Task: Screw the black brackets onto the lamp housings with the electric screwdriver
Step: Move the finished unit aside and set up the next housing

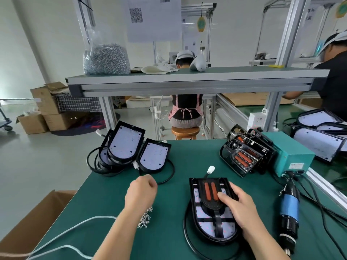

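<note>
Black plastic bracket w/ orange strips [210, 192] lies on black D-shaped lamp housing [193, 218], under thumb of right hand [242, 209]; fingers wrap housing's edge. Left hand [140, 192] fisted, contents unclear.

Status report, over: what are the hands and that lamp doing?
Left hand curled near the screws, contents hidden. Right hand holds black bracket on lamp housing. Electric screwdriver lying untouched at right. Nothing in the way.
</note>
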`<action>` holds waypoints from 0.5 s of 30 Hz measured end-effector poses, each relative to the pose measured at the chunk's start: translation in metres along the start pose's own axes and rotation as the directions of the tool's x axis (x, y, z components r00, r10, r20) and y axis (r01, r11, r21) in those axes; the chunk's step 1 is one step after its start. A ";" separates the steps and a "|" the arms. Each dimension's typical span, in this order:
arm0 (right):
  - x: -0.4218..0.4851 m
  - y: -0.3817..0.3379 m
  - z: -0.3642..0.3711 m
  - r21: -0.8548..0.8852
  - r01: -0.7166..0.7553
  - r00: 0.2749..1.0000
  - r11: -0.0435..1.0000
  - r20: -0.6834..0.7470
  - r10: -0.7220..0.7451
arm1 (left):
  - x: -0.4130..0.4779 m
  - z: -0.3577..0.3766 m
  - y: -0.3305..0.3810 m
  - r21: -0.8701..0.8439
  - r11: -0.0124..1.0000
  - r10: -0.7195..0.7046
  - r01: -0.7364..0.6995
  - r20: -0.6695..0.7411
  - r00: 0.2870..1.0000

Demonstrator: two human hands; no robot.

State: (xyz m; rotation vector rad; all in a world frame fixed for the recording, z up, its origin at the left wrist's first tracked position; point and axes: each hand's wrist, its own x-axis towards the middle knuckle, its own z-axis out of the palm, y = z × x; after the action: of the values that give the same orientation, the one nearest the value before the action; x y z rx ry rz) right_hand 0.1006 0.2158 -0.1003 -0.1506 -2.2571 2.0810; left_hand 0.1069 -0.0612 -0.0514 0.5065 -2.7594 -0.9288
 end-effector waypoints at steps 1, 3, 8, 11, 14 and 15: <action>0.000 0.001 0.000 0.012 -0.005 1.000 1.000 -0.003 0.005 | 0.007 -0.013 -0.010 0.056 0.998 -0.032 0.031 0.018 0.999; 0.001 0.002 0.001 0.021 -0.009 1.000 1.000 -0.007 0.009 | 0.016 -0.031 -0.027 0.137 0.989 -0.078 0.064 0.094 0.993; 0.001 0.005 0.001 0.015 -0.012 1.000 1.000 -0.002 0.012 | 0.018 -0.038 -0.049 0.143 0.990 -0.058 0.011 0.328 0.943; 0.001 0.004 0.000 0.001 0.001 1.000 1.000 0.006 -0.001 | 0.017 -0.032 -0.052 0.126 0.991 0.006 -0.050 0.323 0.946; 0.000 0.002 0.001 -0.008 -0.001 1.000 1.000 0.005 0.001 | 0.017 -0.027 -0.049 0.159 0.981 0.057 -0.113 0.323 0.945; 0.000 0.001 0.001 -0.007 0.000 1.000 1.000 0.006 0.001 | 0.018 -0.025 -0.048 0.188 0.974 0.064 -0.131 0.327 0.943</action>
State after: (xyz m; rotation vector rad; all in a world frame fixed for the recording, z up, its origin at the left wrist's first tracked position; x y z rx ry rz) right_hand 0.1008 0.2148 -0.1013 -0.1454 -2.2685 2.0766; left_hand 0.1094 -0.1176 -0.0596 0.2625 -3.1630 -0.7624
